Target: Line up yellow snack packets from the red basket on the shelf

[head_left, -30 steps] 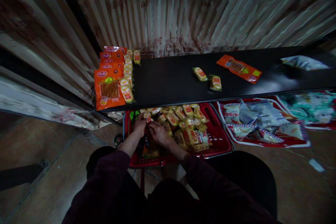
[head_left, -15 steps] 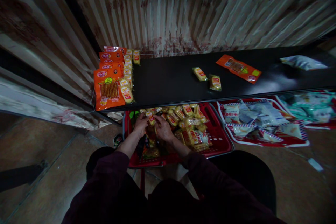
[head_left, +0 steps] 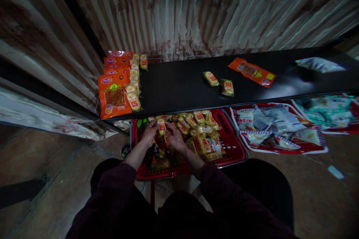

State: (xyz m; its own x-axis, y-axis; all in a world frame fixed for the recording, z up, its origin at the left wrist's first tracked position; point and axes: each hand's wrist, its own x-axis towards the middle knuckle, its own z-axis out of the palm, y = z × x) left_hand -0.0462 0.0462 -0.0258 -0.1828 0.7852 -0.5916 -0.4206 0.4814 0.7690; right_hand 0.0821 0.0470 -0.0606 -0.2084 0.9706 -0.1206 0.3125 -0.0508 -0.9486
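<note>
Over the red basket, my left hand is closed on a small yellow snack pack with a red and white label, held upright. My right hand is at the pack's other side, its fingertips at the wrapper edge. Under and beside my hands lie several like packs in clear wrappers, heaped in the basket. A dark item lies partly hidden below my left wrist.
A black shelf runs above the basket. Orange snack bags and a row of yellow packs stand at its left end. Loose packs, an orange bag and a silvery bag lie farther right. Another basket sits alongside.
The snack pack between my hands has turned more upright, its label facing me. My right fingers have shifted slightly outward. The view has moved a little.
</note>
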